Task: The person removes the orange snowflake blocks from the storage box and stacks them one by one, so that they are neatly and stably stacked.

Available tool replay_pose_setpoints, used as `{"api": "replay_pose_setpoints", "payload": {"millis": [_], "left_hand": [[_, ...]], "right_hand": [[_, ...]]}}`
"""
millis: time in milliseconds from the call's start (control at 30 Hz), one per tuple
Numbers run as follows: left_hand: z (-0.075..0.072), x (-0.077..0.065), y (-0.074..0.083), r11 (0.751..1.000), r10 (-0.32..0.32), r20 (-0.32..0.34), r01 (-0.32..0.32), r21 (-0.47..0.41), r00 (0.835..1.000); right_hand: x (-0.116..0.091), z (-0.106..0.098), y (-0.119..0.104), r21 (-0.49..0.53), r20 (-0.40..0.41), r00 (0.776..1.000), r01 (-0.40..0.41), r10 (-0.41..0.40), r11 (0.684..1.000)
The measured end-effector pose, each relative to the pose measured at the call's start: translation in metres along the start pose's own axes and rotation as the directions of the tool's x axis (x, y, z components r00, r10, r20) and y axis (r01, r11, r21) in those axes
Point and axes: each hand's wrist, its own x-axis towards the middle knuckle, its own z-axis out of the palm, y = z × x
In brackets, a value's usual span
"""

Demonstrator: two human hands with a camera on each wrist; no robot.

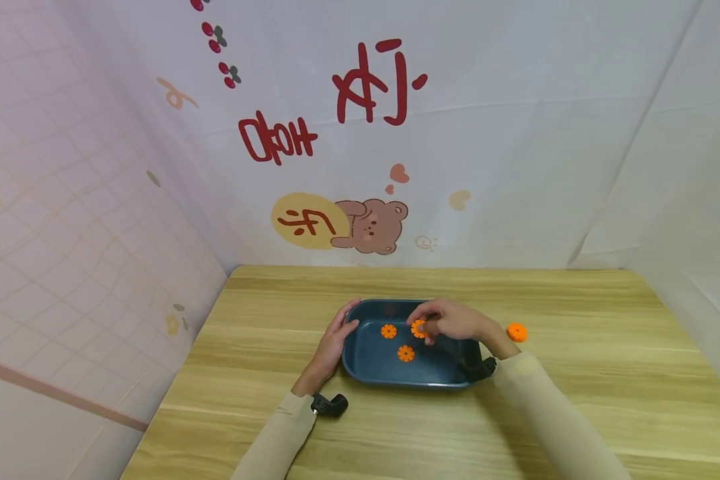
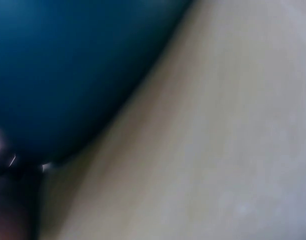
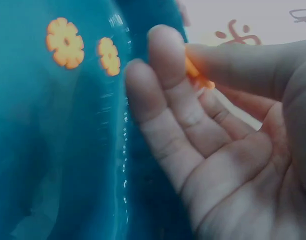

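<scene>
A dark blue rectangular tray [image 1: 408, 385] sits on the table. My left hand [image 1: 330, 343] holds its left end, thumb over the rim and fingers along the outside; the left wrist view shows only a blurred tray wall [image 2: 68, 75]. Above the tray's far right part, my right hand [image 1: 456, 321] pinches an orange notched plastic disc [image 1: 418, 329] between thumb and fingertips. The right wrist view shows this disc [image 3: 192, 70] mostly hidden by the fingers. Two similar flower-shaped discs, one farther back [image 1: 388, 331] and one nearer [image 1: 405, 353], lie apart on the tray floor.
On the wooden table [image 1: 606, 373], to the right of the tray, lies another orange piece [image 1: 517, 332], which looks thicker, perhaps stacked. White printed cloth [image 1: 516, 167] stands behind the table's far edge and along both sides.
</scene>
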Motion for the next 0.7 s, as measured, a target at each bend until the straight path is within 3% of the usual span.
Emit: {"api": "replay_pose_setpoints", "payload": {"millis": [700], "left_hand": [[0.0,-0.002,0.002,1.0,-0.005,-0.002,0.005,-0.006,1.0]], "right_hand": [[-0.036,-0.024,0.001,0.149,-0.012,1.0,0.015,-0.013,0.989]]}}
